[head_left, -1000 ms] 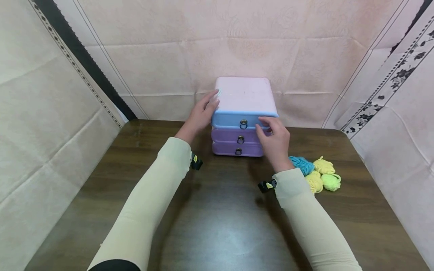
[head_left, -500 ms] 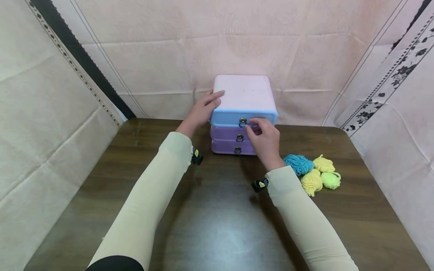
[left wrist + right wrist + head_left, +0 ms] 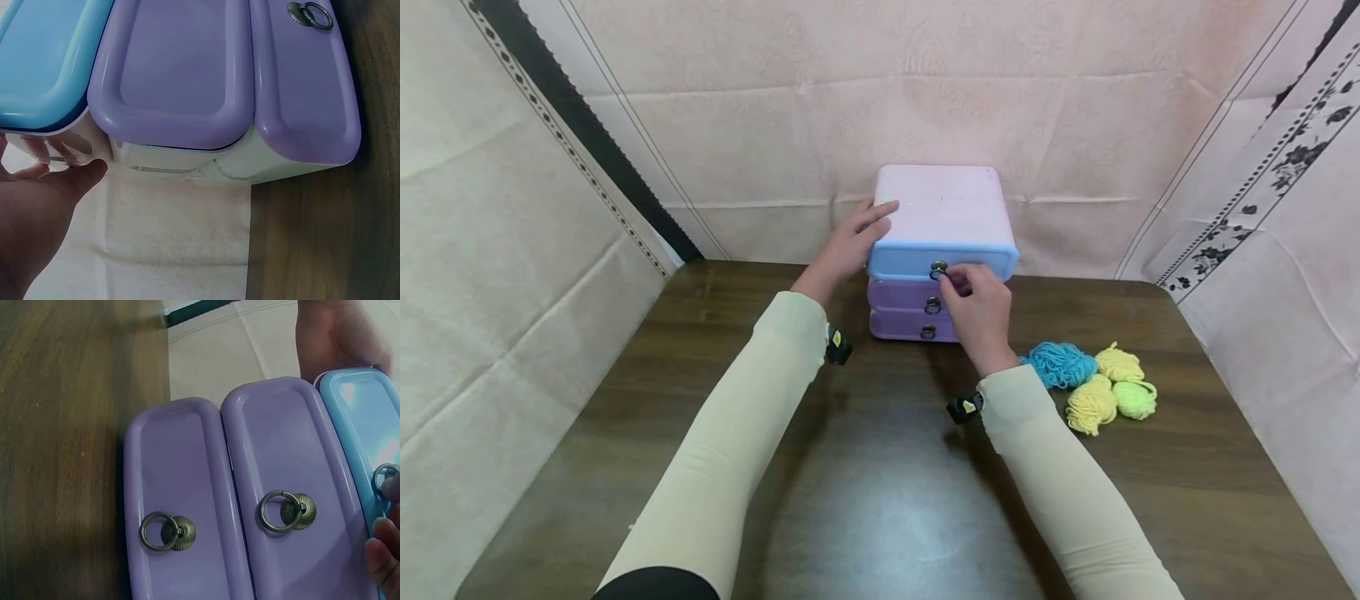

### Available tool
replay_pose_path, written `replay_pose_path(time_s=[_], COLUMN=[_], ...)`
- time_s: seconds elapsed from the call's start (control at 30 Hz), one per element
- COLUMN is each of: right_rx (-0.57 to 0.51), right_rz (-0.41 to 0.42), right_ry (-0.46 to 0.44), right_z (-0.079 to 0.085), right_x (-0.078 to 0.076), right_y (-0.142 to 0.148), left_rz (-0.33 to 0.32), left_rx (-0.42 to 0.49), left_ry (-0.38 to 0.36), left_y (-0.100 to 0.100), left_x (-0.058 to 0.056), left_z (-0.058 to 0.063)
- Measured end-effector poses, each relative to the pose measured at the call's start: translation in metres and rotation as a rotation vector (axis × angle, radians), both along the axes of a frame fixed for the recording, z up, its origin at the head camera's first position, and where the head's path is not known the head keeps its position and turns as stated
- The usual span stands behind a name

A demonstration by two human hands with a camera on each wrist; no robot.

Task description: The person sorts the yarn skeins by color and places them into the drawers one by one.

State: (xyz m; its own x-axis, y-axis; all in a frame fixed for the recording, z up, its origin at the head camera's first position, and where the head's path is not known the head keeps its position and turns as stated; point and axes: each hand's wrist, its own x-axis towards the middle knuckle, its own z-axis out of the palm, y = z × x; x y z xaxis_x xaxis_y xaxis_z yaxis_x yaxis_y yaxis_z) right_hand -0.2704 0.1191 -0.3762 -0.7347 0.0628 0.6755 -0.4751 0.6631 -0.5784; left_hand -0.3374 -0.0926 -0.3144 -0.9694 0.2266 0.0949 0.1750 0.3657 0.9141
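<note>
Table (image 3: 857,475), curled right grip (image 3: 981,310) on ring (image 3: 376,480)

No text is legible — the yellow wrist marks (image 3: 969,407) are too small.

Things on the table (image 3: 865,500)

A box (image 3: 943,204) is set near the back of the brown wood. To its right, a blue yarn ball (image 3: 1060,365), two yellow balls (image 3: 1092,404) and a green ball (image 3: 1135,399) are bunched together.
</note>
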Motion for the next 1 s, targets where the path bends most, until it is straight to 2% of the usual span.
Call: replay_pose_path(time_s=[0.4, 0.63, 0.8, 1.0], right_rx=[-0.073, -0.101, -0.102, -0.114], right_rz=[0.032, 0.072, 0.095, 0.115], right_ry=[-0.036, -0.02, -0.02, -0.049], right_z=[-0.002, -0.004, -0.003, -0.001], right_x=[0.003, 0.006, 0.01, 0.016], right_y=[-0.002, -0.004, -0.005, -0.002], left_rz=[-0.007, -0.02, -0.016, -0.028], left_rx=[0.022, 0.042, 0.007, -0.032], left_ry=[0.004, 0.006, -0.038, -0.057], left_y=[0.0, -0.001, -0.003, -0.006], left_x=[0.001, 0.0, -0.003, -0.009], left_z=[-0.001, -0.002, 0.0, 0.0])
